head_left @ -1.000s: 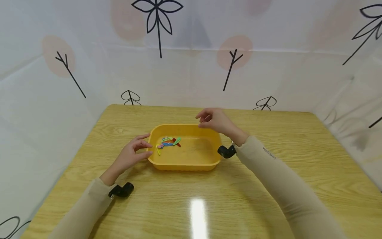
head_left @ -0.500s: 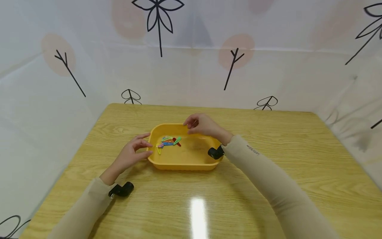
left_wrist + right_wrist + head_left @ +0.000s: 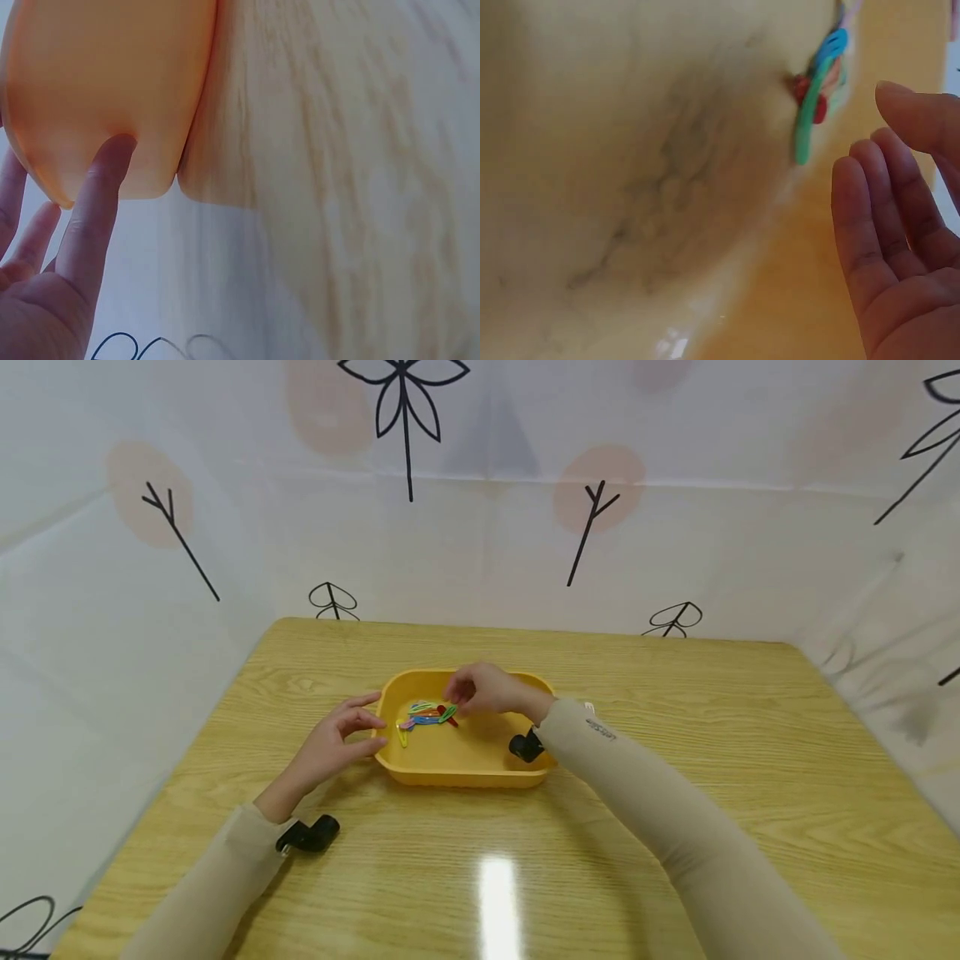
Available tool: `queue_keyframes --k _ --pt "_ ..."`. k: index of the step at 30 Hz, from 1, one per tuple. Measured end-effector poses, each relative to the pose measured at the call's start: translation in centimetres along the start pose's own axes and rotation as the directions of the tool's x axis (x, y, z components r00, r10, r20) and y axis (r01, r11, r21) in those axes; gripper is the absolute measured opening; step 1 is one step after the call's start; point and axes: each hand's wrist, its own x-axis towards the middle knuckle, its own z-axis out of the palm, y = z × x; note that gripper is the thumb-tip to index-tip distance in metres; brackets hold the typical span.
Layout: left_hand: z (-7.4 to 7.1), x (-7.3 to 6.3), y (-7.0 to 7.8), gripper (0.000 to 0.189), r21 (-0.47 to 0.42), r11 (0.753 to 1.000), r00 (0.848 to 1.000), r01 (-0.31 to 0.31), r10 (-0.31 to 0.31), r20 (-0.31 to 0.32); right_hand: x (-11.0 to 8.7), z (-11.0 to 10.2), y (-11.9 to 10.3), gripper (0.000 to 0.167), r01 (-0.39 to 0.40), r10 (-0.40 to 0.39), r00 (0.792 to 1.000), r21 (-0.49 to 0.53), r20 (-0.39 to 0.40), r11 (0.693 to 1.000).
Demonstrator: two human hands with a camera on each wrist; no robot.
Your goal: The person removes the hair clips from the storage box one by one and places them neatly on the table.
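A yellow plastic basin [image 3: 465,778] stands on the wooden table, with several colourful snap hair clips heaped toward its left side. A green hair clip [image 3: 447,714] lies at the right of the heap, by a red one; a yellow hair clip [image 3: 402,735] lies at its lower left. My left hand [image 3: 330,747] is at the basin's left end, one fingertip touching the outer wall in the left wrist view. Inside the basin's outline, my right hand [image 3: 487,689] is close to the green clip. In the right wrist view, its loosely bent fingers [image 3: 855,199] hold nothing and are apart from the clips.
The wooden table [image 3: 675,735] extends around the basin on every side. A white cloth [image 3: 480,552] with printed plant shapes hangs behind the table. Black wrist cameras are strapped near both sleeves, the right one [image 3: 527,746] over the basin's right end.
My right hand has moved left and down, from above the basin's far right rim to beside the hair clips. The left hand stays at the basin's end.
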Motion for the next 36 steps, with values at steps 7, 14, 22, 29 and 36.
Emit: queue_keyframes --k 7,14,22,29,36 --pt "0.0 0.1 -0.2 0.026 0.002 1.000 1.000 -0.005 0.005 0.000 0.5 0.4 0.9 0.024 -0.050 0.055 0.996 -0.068 0.073 0.996" --pt "-0.1 0.0 -0.2 0.025 -0.004 1.000 1.000 -0.008 0.008 0.003 0.6 0.6 1.1 0.035 -0.015 0.035 0.988 -0.128 0.150 0.992" --pt "-0.1 0.1 -0.2 0.027 -0.007 1.000 1.000 -0.007 0.007 0.005 0.8 0.9 1.2 0.019 0.125 -0.081 0.976 -0.218 0.201 0.968" --pt "0.0 0.1 -0.1 0.024 -0.027 1.000 1.000 -0.006 0.006 -0.001 0.9 1.1 1.4 0.005 0.176 -0.141 0.978 -0.240 0.155 0.955" --pt "0.0 0.1 -0.1 0.024 -0.026 1.000 1.000 -0.006 0.006 -0.004 1.3 1.4 1.5 0.012 0.092 -0.070 0.992 -0.221 0.104 0.971"
